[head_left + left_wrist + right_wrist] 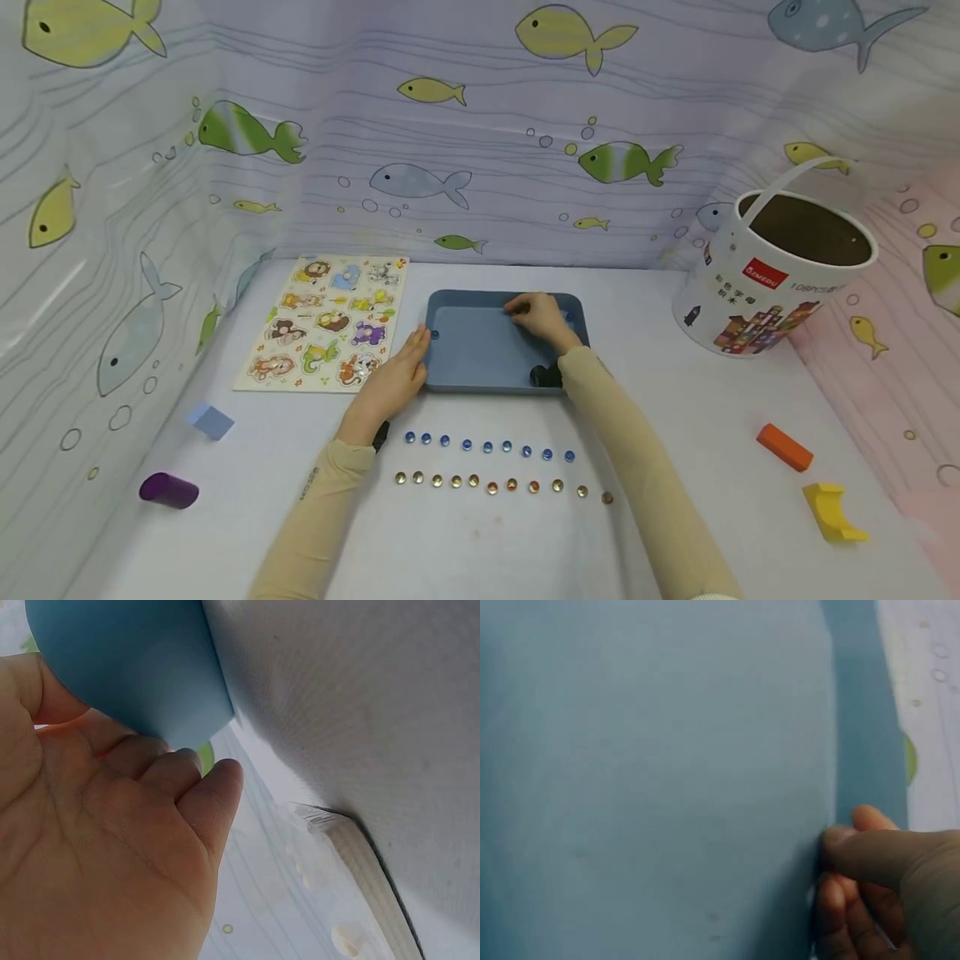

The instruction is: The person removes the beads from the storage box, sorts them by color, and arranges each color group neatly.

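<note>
A blue tray (480, 367) lies on the white table, in the middle. My left hand (417, 345) rests with straight fingers against the tray's left side; the left wrist view shows the left hand's (187, 776) fingertips touching the tray's rounded corner (135, 667). Inside the tray at its far right, my right hand (527, 310) has its fingers bunched. In the right wrist view the right hand (840, 855) presses its curled fingertips against the tray floor (652, 780); anything between them is hidden. A small blue bead (435, 334) sits at the tray's left rim.
A row of blue beads (487, 447) and a row of gold and orange beads (495, 483) lie before the tray. Left: animal puzzle board (326, 323), blue cube (212, 421), purple cylinder (169, 490). Right: tilted white bucket (772, 292), orange block (783, 447), yellow block (831, 510).
</note>
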The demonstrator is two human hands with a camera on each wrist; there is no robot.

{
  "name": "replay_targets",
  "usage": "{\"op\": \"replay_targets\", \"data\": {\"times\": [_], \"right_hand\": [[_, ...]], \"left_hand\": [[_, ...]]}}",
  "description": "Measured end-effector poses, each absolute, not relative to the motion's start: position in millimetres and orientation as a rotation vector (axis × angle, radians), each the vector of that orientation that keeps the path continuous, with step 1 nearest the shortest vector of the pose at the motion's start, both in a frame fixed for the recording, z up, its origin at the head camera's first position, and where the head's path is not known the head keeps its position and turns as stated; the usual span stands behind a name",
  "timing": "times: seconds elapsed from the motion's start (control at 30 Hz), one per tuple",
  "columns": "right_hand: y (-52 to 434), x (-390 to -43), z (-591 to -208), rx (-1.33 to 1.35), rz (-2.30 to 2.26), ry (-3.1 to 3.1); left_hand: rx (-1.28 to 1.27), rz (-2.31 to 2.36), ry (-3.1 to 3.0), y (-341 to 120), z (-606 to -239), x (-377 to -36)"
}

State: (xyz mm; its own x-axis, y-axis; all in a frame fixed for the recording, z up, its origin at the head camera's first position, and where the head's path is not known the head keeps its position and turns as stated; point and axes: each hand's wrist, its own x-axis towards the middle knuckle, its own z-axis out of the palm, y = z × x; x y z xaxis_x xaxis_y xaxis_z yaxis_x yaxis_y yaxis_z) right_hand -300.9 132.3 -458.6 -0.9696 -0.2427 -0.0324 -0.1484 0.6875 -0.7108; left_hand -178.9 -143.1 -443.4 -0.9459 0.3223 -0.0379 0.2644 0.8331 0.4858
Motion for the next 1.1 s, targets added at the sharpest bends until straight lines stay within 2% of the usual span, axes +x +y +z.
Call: {"op": "replay_targets", "data": {"times": [0.33,0.57,0.83,1.1], "right_hand": [[140.4,-301.1,-453.8,-0.289,-1.158,2.685],[161.3,-291.3,-430.3,-0.344,-1.297,2.546],[204.8,-259.3,-409.6,-0.386,-1.462,2.435],[257.0,-220.3,-411.6,-0.337,-1.438,2.51]], "left_hand": [[0.48,0.749,2.895,-139.8,-443.2,-183.7],[0.484,0.746,2.9,-140.1,-441.7,-184.8],[0.472,0.752,2.903,-142.8,-441.7,-180.3],[0.46,0.765,2.906,-144.0,-441.9,-177.5]]}}
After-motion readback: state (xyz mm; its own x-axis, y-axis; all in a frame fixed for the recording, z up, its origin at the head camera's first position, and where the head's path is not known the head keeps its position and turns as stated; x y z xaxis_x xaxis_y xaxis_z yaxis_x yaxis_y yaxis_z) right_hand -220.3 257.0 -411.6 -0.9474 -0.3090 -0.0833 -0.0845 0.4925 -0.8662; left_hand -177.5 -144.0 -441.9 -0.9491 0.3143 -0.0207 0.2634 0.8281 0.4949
